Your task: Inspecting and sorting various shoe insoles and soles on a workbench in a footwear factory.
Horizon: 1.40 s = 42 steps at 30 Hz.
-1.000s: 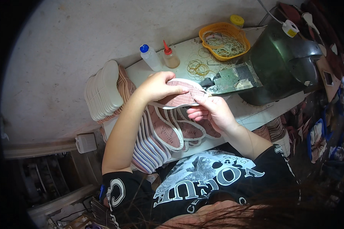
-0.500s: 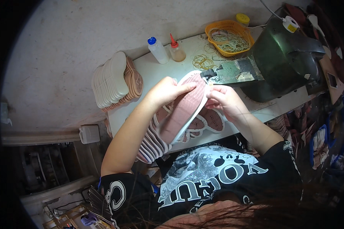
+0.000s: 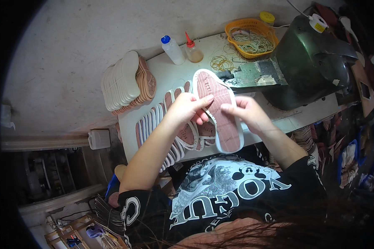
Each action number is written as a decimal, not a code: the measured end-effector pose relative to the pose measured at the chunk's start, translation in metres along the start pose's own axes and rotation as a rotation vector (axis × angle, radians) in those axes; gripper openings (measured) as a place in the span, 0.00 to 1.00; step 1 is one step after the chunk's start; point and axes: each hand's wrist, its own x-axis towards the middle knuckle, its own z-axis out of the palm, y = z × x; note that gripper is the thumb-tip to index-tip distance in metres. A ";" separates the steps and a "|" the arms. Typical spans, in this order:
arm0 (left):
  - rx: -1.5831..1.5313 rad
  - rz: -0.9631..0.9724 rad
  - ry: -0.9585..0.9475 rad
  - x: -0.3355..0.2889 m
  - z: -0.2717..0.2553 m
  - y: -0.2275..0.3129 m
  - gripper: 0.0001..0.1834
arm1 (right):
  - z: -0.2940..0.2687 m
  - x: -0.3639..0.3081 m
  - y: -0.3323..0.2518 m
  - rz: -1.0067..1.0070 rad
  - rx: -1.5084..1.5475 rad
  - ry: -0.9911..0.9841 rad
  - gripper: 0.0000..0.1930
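**Pink insole held in both hands above the table**

Pink and edged in white, a shoe insole (image 3: 218,111) sits between the person's two hands over the near part of the white table (image 3: 170,81). It lies lengthwise, its rounded end pointing away from the person and its other end close to the black printed shirt (image 3: 220,195). The left hand (image 3: 188,108) is closed on the insole's left edge, with a fingertip pressed on the pink face. The right hand (image 3: 246,114) grips the right edge, its fingers curled against the surface.

Beneath the hands a fanned row of similar insoles (image 3: 166,133) overlaps along the table's near side. At the far left corner stands a stack of pale and brown soles (image 3: 126,81). Farther back are a clear bottle with a blue cap (image 3: 172,50) and, just beside it, a small bottle with a red nozzle (image 3: 193,50). Loose rubber bands (image 3: 222,63) lie near an orange basket (image 3: 250,25) holding more bands. A dark green machine (image 3: 316,62) fills the right end.
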 end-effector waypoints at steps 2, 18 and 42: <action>-0.027 0.067 0.087 0.005 0.005 -0.004 0.23 | 0.002 -0.012 0.009 0.071 -0.041 -0.098 0.16; 0.100 0.076 0.270 0.045 -0.036 0.005 0.30 | 0.031 -0.035 0.020 0.053 0.300 0.081 0.09; 0.903 0.309 -0.521 0.104 -0.067 0.108 0.21 | 0.045 0.029 0.001 -0.027 0.505 0.218 0.14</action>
